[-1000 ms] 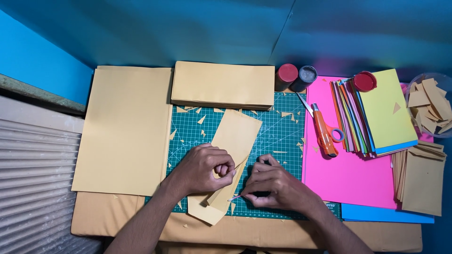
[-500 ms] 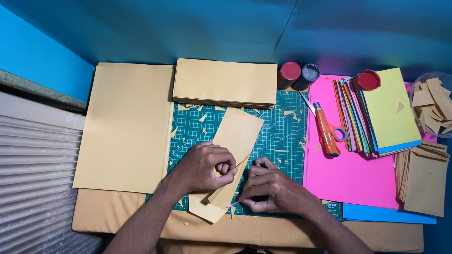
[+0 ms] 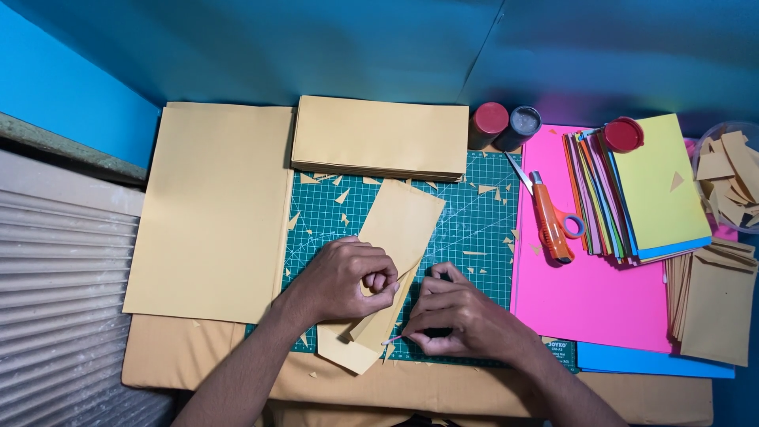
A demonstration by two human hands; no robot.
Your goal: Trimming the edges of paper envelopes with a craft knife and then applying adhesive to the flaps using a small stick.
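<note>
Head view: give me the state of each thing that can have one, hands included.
Tan paper piece: partly folded, flat on cutting mat.
Left hand: pressing the fold.
Right hand: pinching a thin stick at the paper's edge.
Scissors: closed, lying idle.
Red-lidded jar: capped.
Grey-lidded jar: capped.
</note>
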